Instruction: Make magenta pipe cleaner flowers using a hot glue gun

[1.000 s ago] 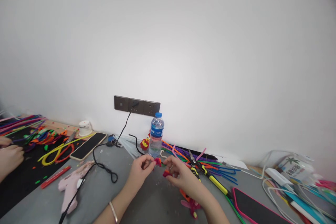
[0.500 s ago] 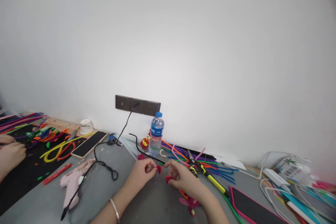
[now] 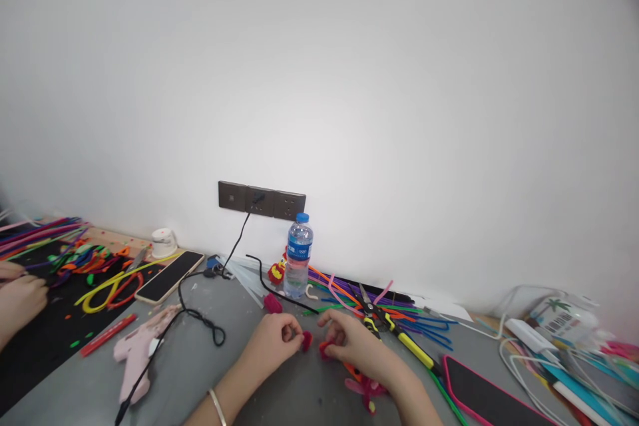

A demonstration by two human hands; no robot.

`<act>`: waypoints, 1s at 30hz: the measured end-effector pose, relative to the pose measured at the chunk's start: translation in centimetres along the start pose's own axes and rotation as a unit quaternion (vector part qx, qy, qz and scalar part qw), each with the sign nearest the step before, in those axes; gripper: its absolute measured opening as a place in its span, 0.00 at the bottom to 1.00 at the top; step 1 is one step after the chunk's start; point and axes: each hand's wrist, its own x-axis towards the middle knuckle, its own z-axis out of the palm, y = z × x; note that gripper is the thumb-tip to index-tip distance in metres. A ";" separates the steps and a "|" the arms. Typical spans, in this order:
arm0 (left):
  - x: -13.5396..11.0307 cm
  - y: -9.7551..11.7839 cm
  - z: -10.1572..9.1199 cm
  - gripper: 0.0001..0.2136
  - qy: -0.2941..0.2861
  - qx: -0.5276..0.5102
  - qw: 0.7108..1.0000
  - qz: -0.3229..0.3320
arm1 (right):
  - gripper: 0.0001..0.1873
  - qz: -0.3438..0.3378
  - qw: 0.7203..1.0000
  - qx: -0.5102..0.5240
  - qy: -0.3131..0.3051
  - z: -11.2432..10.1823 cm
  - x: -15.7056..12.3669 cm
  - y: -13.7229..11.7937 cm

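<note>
While a small red piece [image 3: 307, 341] is pinched between the thumb and fingertips of the left hand [image 3: 274, 344], a second red scrap [image 3: 325, 349] is held by the curled fingers of the right hand [image 3: 354, 344]; the two are kept just apart above the table. The wrist above the left hand is circled by a bracelet [image 3: 216, 406]. A magenta figure [image 3: 368, 389] is partly covered by the right forearm, and a magenta lump [image 3: 272, 303] is seen just beyond the left hand. The space ahead is taken up by an upright water bottle [image 3: 297, 276], with a red-and-yellow figure [image 3: 276, 272] placed beside it. To the right, pipe cleaners [image 3: 432, 329] are crossed by a yellow-handled cutting tool [image 3: 409, 346], near a pink-edged phone [image 3: 489, 391]. To the left, a pink glue gun [image 3: 134, 366], a red stick [image 3: 108, 335] and a pale-edged phone [image 3: 170, 277] are laid out, and a co-worker's hands [image 3: 22, 299] are seen. Interlocked rings are printed on the bottle's blue label, whose lettering cannot be read; a barcode and palm tree are borne by a white package [image 3: 562, 319]. The grey tabletop [image 3: 294, 399] is backed by a white wall [image 3: 319, 80] fitted with dark sockets [image 3: 262, 200].
</note>
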 end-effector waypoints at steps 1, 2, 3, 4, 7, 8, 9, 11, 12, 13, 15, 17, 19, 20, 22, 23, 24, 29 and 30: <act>-0.1 0.0 0.0 0.07 0.002 0.010 1.000 -0.001 | 0.19 -0.001 1.000 -0.001 0.002 0.0 0.0 -0.1; -0.1 -0.1 0.0 0.08 0.005 0.020 1.000 -0.001 | 0.19 0.000 1.000 -0.004 0.003 0.0 0.1 -0.3; -0.2 -0.1 0.0 0.08 0.008 0.028 1.000 0.001 | 0.20 0.002 1.000 -0.009 0.004 -0.1 0.1 -0.4; -0.2 -0.1 0.0 0.09 0.010 0.035 0.999 0.004 | 0.20 0.005 1.000 -0.015 0.006 -0.1 0.1 -0.5; -0.2 0.0 -0.2 0.11 0.020 0.054 0.998 0.013 | 0.20 0.003 1.000 -0.028 0.012 -0.2 0.1 -0.7; -0.2 0.0 -0.3 0.12 0.025 0.060 0.998 0.012 | 0.20 0.001 0.999 -0.030 0.015 -0.2 0.1 -0.7; -0.2 0.1 -0.4 0.12 0.032 0.068 0.997 0.009 | 0.20 0.001 0.999 -0.031 0.017 -0.2 0.1 -0.7; -0.3 0.1 -0.6 0.12 0.047 0.079 0.996 0.000 | 0.20 0.005 0.999 -0.029 0.022 0.0 0.3 -0.7; -0.3 0.1 -0.7 0.12 0.055 0.084 0.995 -0.004 | 0.19 0.008 0.999 -0.029 0.025 0.1 0.4 -0.7; -0.3 0.2 -0.8 0.13 0.062 0.089 0.994 -0.006 | 0.18 0.012 0.999 -0.028 0.028 0.2 0.6 -0.7; -0.3 0.2 -0.9 0.14 0.070 0.098 0.993 -0.007 | 0.15 0.015 0.999 -0.021 0.026 0.4 0.9 -0.5; -0.2 0.2 -1.0 0.15 0.072 0.102 0.992 -0.006 | 0.13 0.011 1.000 -0.013 0.020 0.6 1.1 -0.3; -0.2 0.2 -1.0 0.16 0.076 0.101 0.992 -0.005 | 0.12 0.000 1.000 -0.009 0.019 0.7 1.2 -0.1; -0.2 0.2 -1.0 0.15 0.078 0.100 0.992 -0.004 | 0.13 -0.007 1.000 -0.012 0.020 0.6 1.2 0.0; -0.1 0.1 -1.1 0.15 0.084 0.095 0.992 -0.001 | 0.16 -0.022 0.999 -0.024 0.026 0.6 1.1 0.1; 0.0 0.0 -1.1 0.15 0.086 0.093 0.992 0.001 | 0.17 -0.028 0.999 -0.030 0.028 0.5 1.1 0.2; 0.0 -0.1 -1.1 0.15 0.088 0.089 0.992 0.004 | 0.19 -0.032 0.998 -0.034 0.029 0.5 1.1 0.3; 0.1 -0.2 -1.2 0.15 0.095 0.080 0.992 0.012 | 0.20 -0.034 0.999 -0.020 0.035 0.7 1.2 0.8; 0.1 -0.1 -1.2 0.15 0.093 0.079 0.992 0.013 | 0.19 -0.033 0.999 -0.014 0.036 0.7 1.3 0.9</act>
